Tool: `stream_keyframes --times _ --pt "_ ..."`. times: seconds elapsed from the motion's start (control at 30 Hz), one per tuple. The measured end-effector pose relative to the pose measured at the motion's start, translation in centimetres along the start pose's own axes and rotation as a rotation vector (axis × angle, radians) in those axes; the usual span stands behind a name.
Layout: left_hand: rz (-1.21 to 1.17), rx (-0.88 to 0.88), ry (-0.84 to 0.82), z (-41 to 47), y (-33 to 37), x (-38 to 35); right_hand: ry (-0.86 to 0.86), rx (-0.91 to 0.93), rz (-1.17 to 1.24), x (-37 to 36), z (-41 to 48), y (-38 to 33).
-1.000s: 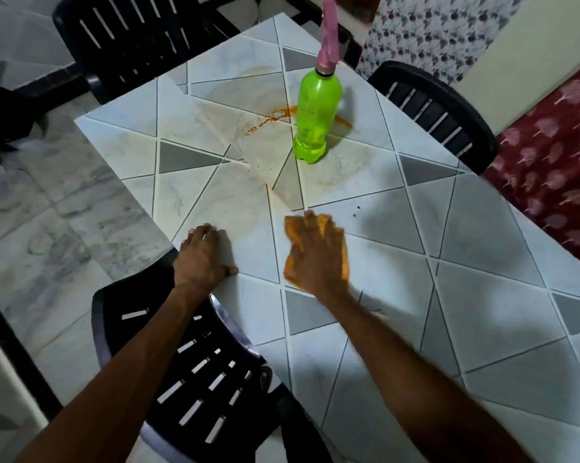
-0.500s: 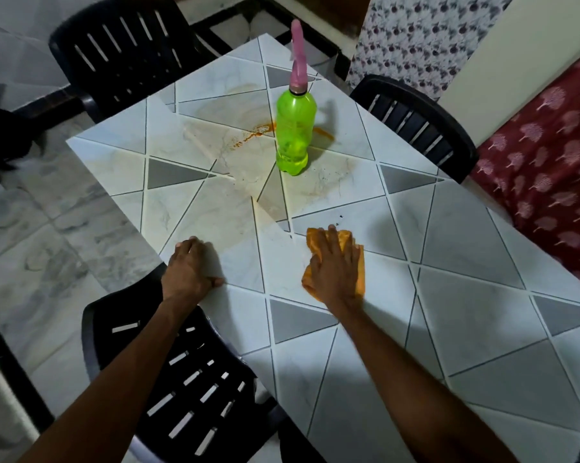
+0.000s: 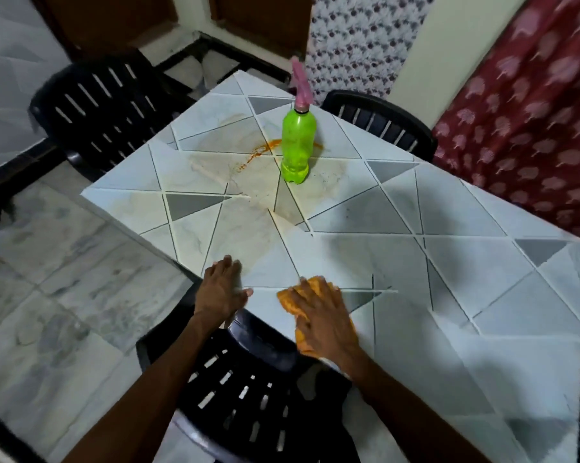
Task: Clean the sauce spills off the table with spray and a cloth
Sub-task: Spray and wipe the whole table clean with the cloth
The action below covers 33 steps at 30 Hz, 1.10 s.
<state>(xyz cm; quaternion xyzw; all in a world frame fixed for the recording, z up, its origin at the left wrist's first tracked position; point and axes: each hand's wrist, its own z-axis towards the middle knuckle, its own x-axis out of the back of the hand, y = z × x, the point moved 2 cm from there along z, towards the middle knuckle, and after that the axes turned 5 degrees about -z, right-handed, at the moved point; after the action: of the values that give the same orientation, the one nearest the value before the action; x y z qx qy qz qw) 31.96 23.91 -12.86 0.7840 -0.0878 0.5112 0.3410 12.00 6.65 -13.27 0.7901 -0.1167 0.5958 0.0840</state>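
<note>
The right hand lies flat, fingers spread, pressing the orange cloth onto the table at its near edge, well short of the bottle. The left hand rests open and empty on the table just beside the cloth. Orange sauce streaks the tiles touching the bottle's left side. A black chair sits under both forearms.

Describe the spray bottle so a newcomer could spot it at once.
Start at the tiled table and look to its far end, between the black chairs. The spray bottle stands upright beside the orange sauce streak: the only bright green thing there, topped with a pink nozzle.
</note>
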Motion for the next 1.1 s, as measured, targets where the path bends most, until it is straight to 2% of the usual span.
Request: stream_keyframes --times 0.17,0.27,0.33,0.4,0.53,0.63,0.7,0.77,0.87,0.97,1.07,1.1 --pt "0.021 -0.224 -0.189 0.6 -3.5 2.4 -0.003 -0.547 0.151 -0.2 -1.1 -1.8" --pt "0.046 -0.326 -0.235 0.8 -5.8 1.8 0.006 -0.702 0.337 -0.5 -0.3 -4.1" --pt "0.02 -0.352 -0.273 1.5 -7.2 1.2 0.034 -0.725 0.397 0.3 1.3 -6.4" --pt "0.048 -0.407 -0.306 1.7 -7.2 1.5 0.077 -0.659 0.339 0.3 3.3 -9.0" --pt "0.142 -0.485 -0.313 1.2 -6.4 2.2 0.035 -0.24 0.225 0.2 4.0 -15.2" --pt "0.194 -0.53 -0.245 1.9 -6.5 3.1 0.015 -0.11 0.151 -0.9 2.5 -14.8" --pt "0.22 -0.564 -0.249 1.9 -6.7 3.1 0.04 -0.213 0.197 -2.4 1.6 -12.7" --pt "0.215 -0.598 -0.281 1.8 -7.2 3.3 0.135 -0.397 0.258 -2.9 0.4 -9.7" --pt "0.176 -0.624 -0.285 2.6 -7.5 3.1 0.195 -0.577 0.274 -1.3 0.5 -6.9" --pt "0.134 -0.761 -0.37 3.5 -8.4 2.9 0.216 -0.733 0.221 -0.3 2.7 -10.9" --pt "0.047 -0.88 -0.398 5.4 -9.7 3.8 0.256 -0.704 0.244 0.8 5.1 -16.7" --pt "-0.034 -0.855 -0.449 5.9 -9.9 4.2 0.274 -0.685 0.284 1.2 5.5 -18.0"
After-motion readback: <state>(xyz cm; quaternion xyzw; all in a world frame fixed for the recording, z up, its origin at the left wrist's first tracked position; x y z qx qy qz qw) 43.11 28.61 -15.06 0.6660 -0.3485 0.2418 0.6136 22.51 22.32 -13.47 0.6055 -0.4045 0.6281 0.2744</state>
